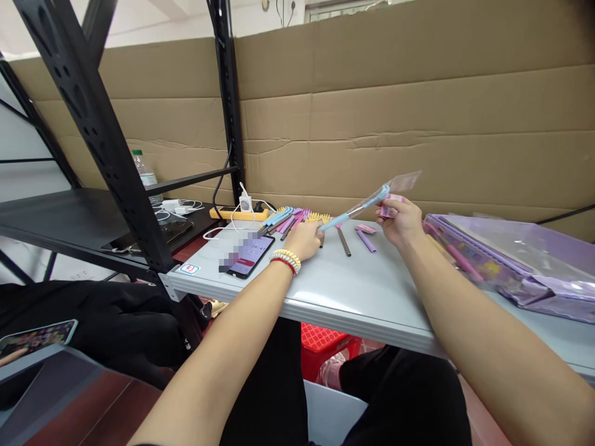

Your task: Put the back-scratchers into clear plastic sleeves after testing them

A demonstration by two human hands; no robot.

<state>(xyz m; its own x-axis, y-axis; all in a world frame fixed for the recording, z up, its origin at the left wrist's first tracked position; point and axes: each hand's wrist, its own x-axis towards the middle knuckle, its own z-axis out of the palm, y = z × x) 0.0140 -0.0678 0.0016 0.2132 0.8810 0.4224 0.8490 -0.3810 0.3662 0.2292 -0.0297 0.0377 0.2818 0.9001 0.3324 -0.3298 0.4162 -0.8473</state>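
My left hand (307, 240) is closed around the near end of a slim light-blue pen-like stick (357, 208) in a clear plastic sleeve (405, 181). The sleeve slants up to the right, its loose far end sticking out past my right hand (403, 222). Between that hand's fingers is a small pink printed paper (391, 205), close against the sleeve. Below, a dark stick (344, 240), a purple stick (366, 240) and a small pink paper piece (365, 228) lie on the grey table (353, 282). Several coloured sticks (281, 218) with ridged ends lie behind my left hand.
A phone (246, 257) lies left of my left wrist. Behind it are a yellow power strip (232, 214) and a white charger (245, 201). Purple pouches (525, 260) stand at right. A black shelf post (100, 136) rises at left; cardboard (395, 87) closes the back.
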